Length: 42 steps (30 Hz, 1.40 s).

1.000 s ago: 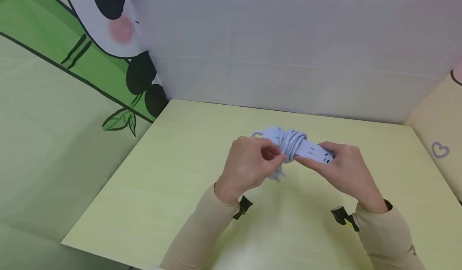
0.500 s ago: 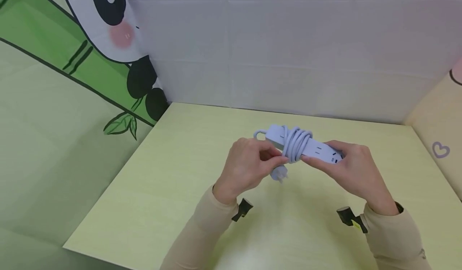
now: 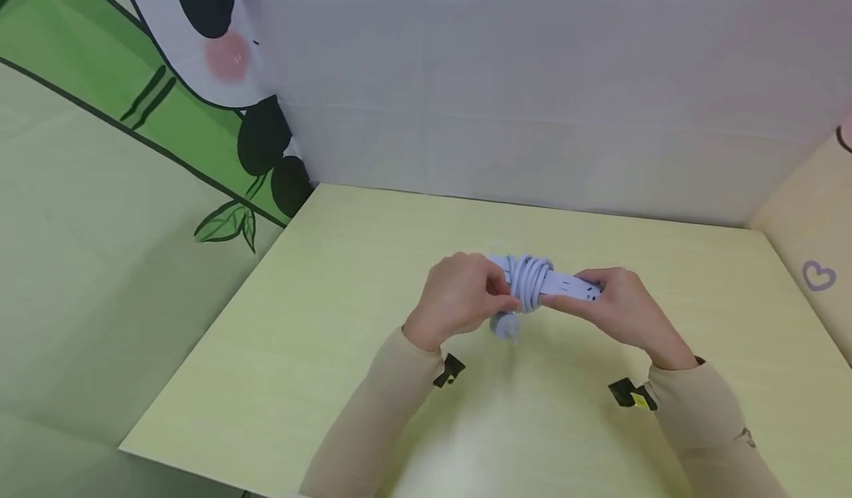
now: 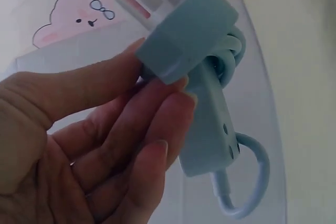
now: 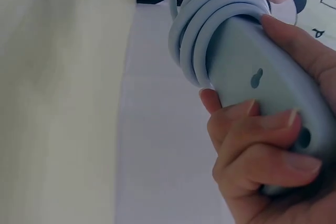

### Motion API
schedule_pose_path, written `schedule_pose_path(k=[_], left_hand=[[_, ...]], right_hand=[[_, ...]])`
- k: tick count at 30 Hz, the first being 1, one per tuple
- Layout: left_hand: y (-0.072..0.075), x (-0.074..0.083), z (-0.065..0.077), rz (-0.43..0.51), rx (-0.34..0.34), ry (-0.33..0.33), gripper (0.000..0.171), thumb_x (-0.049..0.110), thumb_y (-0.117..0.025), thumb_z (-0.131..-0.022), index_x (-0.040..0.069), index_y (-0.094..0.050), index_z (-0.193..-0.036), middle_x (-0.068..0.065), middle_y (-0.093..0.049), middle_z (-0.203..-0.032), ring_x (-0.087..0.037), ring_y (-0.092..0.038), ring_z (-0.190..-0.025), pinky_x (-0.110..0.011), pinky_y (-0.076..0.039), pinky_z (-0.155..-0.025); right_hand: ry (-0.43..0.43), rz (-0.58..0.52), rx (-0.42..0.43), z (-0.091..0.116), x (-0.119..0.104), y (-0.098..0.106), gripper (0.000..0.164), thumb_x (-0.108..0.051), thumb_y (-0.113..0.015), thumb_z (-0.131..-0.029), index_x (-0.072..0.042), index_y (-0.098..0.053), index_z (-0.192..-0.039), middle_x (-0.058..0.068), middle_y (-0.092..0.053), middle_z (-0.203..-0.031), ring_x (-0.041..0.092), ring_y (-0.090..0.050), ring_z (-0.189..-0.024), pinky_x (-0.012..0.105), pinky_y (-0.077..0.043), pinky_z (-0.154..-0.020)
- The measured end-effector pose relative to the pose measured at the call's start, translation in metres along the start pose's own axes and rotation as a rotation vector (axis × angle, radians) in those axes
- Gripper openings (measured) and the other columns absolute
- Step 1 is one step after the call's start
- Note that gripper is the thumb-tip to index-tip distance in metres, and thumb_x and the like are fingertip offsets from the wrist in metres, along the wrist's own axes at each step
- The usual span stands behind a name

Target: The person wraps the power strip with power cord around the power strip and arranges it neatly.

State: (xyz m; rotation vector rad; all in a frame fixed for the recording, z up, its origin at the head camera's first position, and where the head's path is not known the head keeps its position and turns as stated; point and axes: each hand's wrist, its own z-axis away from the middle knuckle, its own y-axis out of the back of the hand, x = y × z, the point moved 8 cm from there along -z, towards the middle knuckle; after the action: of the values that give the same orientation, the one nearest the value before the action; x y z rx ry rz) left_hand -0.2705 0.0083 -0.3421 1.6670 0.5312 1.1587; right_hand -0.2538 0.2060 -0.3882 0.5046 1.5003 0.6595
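Note:
A white power strip (image 3: 569, 285) is held above the table, its cord (image 3: 529, 283) wound in several turns round its middle. My right hand (image 3: 615, 302) grips the strip's right end, thumb along the near edge; in the right wrist view its fingers curl over the back (image 5: 236, 56) with keyhole slots. My left hand (image 3: 459, 291) pinches the cord close behind the plug (image 4: 191, 35), which hangs below the fingers in the head view. At the strip's other end a cord loop (image 4: 262, 177) bends out, seen in the left wrist view.
A pale yellow table (image 3: 299, 320) lies under both hands. Behind it stands a grey-white backdrop (image 3: 499, 98), with a panda and bamboo print (image 3: 220, 46) at the left. Black wrist mounts (image 3: 450, 371) stick out from both sleeves.
The power strip first shifts slightly right, then comes back left and lower, lying more level. The loop at its left end has gone behind my left hand in the head view. Both grips stay.

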Motion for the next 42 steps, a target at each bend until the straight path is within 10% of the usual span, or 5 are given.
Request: schedule_pose_path(k=[8, 21, 28, 32, 42], left_hand=[[-0.036, -0.019, -0.018, -0.117, -0.156, 0.109, 0.018, 0.038, -0.084, -0.083, 0.021, -0.079, -0.080, 0.012, -0.067, -0.071, -0.009, -0.059, -0.069, -0.024, -0.043, -0.058], [-0.060, -0.038, -0.027, -0.093, -0.251, 0.173, 0.022, 0.041, -0.081, -0.086, 0.020, -0.077, -0.081, 0.007, -0.069, -0.074, -0.012, -0.056, -0.070, -0.026, -0.041, -0.059], [-0.033, -0.055, -0.025, -0.119, -0.088, 0.247, 0.046, 0.059, -0.067, -0.091, 0.016, -0.076, -0.080, 0.008, -0.053, -0.064, -0.010, -0.051, -0.062, -0.026, -0.038, -0.056], [-0.014, -0.062, -0.021, -0.172, 0.064, 0.283, 0.047, 0.060, -0.063, -0.093, 0.016, -0.079, -0.099, 0.003, -0.071, -0.080, -0.016, -0.064, -0.075, -0.028, -0.044, -0.061], [0.008, -0.043, -0.018, -0.156, 0.233, 0.174, 0.038, 0.048, -0.063, -0.098, 0.018, -0.076, -0.117, -0.003, -0.076, -0.111, -0.025, -0.067, -0.110, -0.038, -0.050, -0.094]], right_hand=[[-0.093, -0.149, -0.179, -0.027, 0.051, -0.048, 0.054, -0.058, -0.079, -0.082, -0.008, -0.074, -0.101, -0.002, -0.045, -0.067, 0.012, -0.037, -0.055, 0.025, -0.033, -0.049], [-0.094, -0.104, -0.207, -0.035, 0.075, -0.070, 0.053, -0.059, -0.076, -0.084, -0.009, -0.072, -0.099, 0.000, -0.055, -0.074, 0.017, -0.049, -0.066, 0.026, -0.039, -0.058], [-0.019, 0.018, -0.140, -0.038, 0.069, -0.063, 0.061, -0.063, -0.072, -0.085, -0.008, -0.073, -0.109, 0.008, -0.068, -0.097, 0.020, -0.056, -0.084, 0.029, -0.044, -0.070], [-0.005, 0.083, -0.121, -0.037, 0.067, -0.060, 0.073, -0.066, -0.070, -0.085, -0.004, -0.069, -0.123, 0.012, -0.070, -0.112, 0.021, -0.059, -0.092, 0.030, -0.047, -0.076], [0.064, 0.200, -0.090, -0.027, 0.046, -0.048, 0.082, -0.067, -0.073, -0.082, -0.002, -0.062, -0.131, 0.014, -0.068, -0.115, 0.025, -0.060, -0.095, 0.037, -0.049, -0.078]])
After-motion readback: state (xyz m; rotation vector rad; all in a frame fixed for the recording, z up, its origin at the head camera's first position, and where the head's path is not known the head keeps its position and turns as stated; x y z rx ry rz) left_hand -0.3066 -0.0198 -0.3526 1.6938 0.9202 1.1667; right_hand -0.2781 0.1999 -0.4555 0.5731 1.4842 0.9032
